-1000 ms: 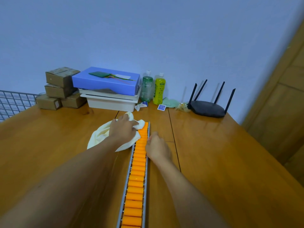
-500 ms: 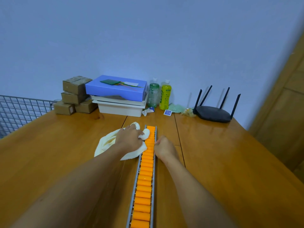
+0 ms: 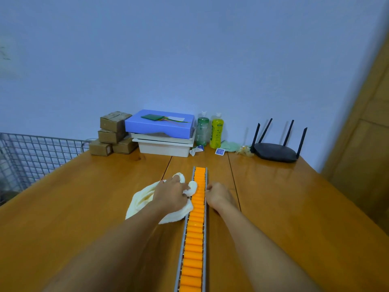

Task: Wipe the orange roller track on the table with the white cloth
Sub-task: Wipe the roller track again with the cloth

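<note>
The orange roller track in its grey metal rail runs straight away from me down the middle of the wooden table. My left hand grips the white cloth bunched against the track's left side, near its far end. A fold of cloth lies over the rail onto the rollers. My right hand rests against the right side of the rail with curled fingers, directly opposite the left hand.
At the back of the table stand cardboard boxes, a blue box on white trays, two bottles and a black router. A wire grid borders the left edge; a wooden door is on the right.
My view has tilted up, so everything sits lower in frame. My left hand has slid the cloth back slightly from the track's far end. My right hand stays beside the rail.
</note>
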### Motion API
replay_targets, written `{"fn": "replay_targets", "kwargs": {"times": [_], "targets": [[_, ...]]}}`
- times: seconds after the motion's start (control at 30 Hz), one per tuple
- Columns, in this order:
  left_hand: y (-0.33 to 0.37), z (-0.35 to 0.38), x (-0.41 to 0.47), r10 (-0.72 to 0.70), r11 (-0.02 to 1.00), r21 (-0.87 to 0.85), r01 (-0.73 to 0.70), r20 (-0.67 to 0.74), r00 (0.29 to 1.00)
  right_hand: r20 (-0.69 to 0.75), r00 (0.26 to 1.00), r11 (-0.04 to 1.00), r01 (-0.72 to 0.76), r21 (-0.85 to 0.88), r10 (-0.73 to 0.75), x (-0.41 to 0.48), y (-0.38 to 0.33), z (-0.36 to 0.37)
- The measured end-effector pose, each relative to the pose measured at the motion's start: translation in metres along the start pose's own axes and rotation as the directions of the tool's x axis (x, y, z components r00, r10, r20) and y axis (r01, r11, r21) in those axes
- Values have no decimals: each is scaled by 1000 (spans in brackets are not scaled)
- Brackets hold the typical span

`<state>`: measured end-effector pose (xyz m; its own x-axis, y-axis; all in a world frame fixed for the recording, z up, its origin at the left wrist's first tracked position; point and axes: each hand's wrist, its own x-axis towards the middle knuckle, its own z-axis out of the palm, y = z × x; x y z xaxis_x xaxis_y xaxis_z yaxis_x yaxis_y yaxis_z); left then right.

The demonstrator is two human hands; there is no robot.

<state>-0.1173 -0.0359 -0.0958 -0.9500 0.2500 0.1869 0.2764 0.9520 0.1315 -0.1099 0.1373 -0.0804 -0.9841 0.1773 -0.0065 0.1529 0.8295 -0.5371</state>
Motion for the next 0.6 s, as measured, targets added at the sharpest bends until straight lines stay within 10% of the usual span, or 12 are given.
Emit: {"fn": "replay_targets", "kwargs": {"times": [0.6], "targets": [[16, -15, -85, 30, 996, 83, -29, -19, 999, 117, 988, 995, 93, 47, -98, -94, 14, -19]]}}
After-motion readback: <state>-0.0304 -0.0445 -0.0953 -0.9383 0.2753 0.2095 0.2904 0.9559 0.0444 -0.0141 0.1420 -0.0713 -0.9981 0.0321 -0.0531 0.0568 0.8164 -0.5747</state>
